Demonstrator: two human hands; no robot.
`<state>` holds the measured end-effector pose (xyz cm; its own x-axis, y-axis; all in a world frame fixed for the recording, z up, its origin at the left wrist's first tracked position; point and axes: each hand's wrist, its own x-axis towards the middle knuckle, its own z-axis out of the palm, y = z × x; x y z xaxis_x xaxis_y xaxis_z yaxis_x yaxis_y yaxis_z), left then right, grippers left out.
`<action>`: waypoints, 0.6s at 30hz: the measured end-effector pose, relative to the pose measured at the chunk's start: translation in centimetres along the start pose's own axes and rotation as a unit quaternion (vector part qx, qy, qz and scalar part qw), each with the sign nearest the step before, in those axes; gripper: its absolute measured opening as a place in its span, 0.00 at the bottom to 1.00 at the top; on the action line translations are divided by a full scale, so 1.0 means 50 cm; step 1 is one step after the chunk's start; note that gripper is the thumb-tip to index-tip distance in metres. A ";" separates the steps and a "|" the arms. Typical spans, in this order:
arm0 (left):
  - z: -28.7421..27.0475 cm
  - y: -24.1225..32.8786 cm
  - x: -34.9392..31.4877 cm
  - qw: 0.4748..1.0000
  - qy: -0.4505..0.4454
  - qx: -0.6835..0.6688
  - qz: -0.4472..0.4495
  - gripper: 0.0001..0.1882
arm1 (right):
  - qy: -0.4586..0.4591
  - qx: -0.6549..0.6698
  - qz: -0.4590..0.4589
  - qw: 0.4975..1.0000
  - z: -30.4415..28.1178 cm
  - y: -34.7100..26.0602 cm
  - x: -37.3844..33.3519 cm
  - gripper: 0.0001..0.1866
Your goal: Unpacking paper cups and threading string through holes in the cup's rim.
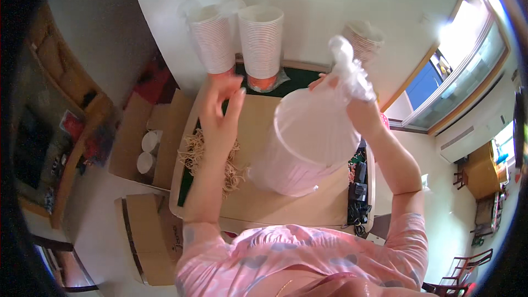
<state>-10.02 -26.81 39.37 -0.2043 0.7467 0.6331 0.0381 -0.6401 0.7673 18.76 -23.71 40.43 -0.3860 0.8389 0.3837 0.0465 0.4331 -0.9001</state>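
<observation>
A large white paper bucket (316,126) stands in front of me inside a thin clear plastic bag (264,173), its round mouth facing up. Whether more buckets are nested under it I cannot tell. My right hand (360,110) is closed around the bunched neck of the bag, with loose plastic (346,63) sticking up above the fist. Left of the bucket, my left hand (223,102) is raised over the table, thumb and forefinger apart, with nothing visible between them. Beneath my left forearm lies a loose pile of beige strings (228,179).
Against the wall stand tall stacks of white buckets (212,38), (261,41), with another stack (364,41) behind my right hand. Black devices and cables (358,190) line the right edge of the tan tabletop (258,209). Cardboard boxes (168,132) sit at the left, one with white cups (146,162).
</observation>
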 end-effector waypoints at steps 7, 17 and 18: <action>-0.015 -0.375 -0.354 0.948 0.071 0.273 -0.145 0.10 | 0.130 -0.119 -0.038 0.984 -0.082 -0.098 0.190 0.09; 0.047 -0.548 -0.573 0.859 -0.192 0.457 -0.125 0.21 | 0.203 -0.171 -0.065 0.962 -0.196 -0.009 0.404 0.11; 0.050 -0.543 -0.567 0.861 -0.194 0.454 -0.125 0.21 | 0.204 -0.175 -0.064 0.961 -0.221 0.010 0.416 0.11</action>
<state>-2.81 -30.14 0.84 0.0181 0.9572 0.2890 0.8251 -0.1775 0.5364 20.95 -2.39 50.26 -0.0192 0.8000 0.5997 0.3571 0.5657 -0.7432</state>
